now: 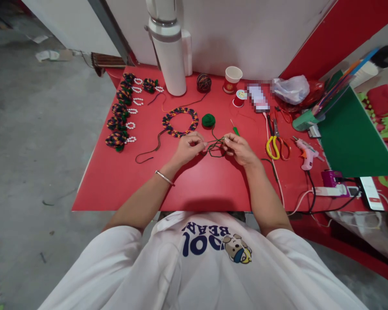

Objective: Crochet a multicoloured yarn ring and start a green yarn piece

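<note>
Loops of dark green yarn (216, 149) stretch between my two hands over the red table. My left hand (190, 148) pinches one side of the yarn with thumb and fingertips. Across from it, my right hand (238, 148) is closed on the other side of the same yarn. A strand runs up from it to the green yarn ball (208, 120) just beyond. By my right fingers lies a crochet hook (235, 128) with a green handle. Beyond my left hand rests a multicoloured crocheted ring (180, 122) with a loose dark tail.
Several crocheted pieces with bead loops (116, 122) line the table's left edge. At the back stand a white flask (170, 60), a dark yarn ball (203, 82), a paper cup (233, 79) and a thread spool (239, 98). Yellow-handled scissors (273, 147), a glue gun (307, 155) and cables lie right.
</note>
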The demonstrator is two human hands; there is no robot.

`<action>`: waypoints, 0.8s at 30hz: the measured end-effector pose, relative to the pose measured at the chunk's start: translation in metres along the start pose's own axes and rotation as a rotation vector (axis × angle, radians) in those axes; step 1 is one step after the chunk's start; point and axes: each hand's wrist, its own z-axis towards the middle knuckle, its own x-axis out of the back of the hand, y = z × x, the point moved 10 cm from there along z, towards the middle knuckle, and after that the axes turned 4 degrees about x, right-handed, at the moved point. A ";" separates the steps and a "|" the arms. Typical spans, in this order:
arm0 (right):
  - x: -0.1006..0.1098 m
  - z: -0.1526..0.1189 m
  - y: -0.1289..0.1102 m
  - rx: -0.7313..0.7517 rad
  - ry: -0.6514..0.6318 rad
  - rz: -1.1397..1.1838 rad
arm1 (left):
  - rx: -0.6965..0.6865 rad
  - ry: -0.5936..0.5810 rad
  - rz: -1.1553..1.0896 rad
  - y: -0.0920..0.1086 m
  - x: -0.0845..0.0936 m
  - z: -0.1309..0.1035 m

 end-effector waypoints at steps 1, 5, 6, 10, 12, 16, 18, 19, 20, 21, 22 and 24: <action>-0.001 0.000 0.001 -0.004 -0.001 0.008 | 0.022 -0.019 -0.122 -0.001 -0.002 0.000; -0.010 -0.003 0.003 -0.017 -0.050 -0.003 | 0.167 -0.051 -0.512 -0.012 -0.011 -0.003; -0.013 -0.004 0.004 -0.020 -0.067 -0.013 | 0.187 -0.025 -0.508 -0.014 -0.011 -0.004; -0.024 -0.007 0.003 0.001 -0.113 -0.082 | 0.174 0.028 -0.233 -0.018 -0.016 -0.005; -0.028 -0.008 -0.001 0.046 -0.111 -0.164 | 0.159 -0.017 -0.160 -0.018 -0.023 -0.005; -0.027 -0.007 -0.020 0.206 -0.059 -0.406 | 0.167 -0.024 -0.130 -0.020 -0.025 -0.007; -0.027 -0.007 -0.028 0.266 -0.069 -0.520 | 0.181 -0.014 -0.140 -0.023 -0.025 -0.007; -0.025 -0.007 -0.032 0.293 -0.064 -0.585 | 0.193 -0.018 -0.162 -0.025 -0.026 -0.008; -0.018 -0.007 -0.037 0.319 -0.026 -0.664 | 0.210 -0.021 -0.199 -0.027 -0.027 -0.008; -0.008 -0.008 -0.042 0.340 0.049 -0.760 | 0.233 -0.016 -0.247 -0.030 -0.028 -0.009; 0.005 -0.010 -0.048 0.351 0.157 -0.867 | 0.260 -0.002 -0.298 -0.033 -0.029 -0.009; 0.034 -0.015 -0.058 0.315 0.392 -1.070 | 0.316 0.045 -0.383 -0.037 -0.027 -0.011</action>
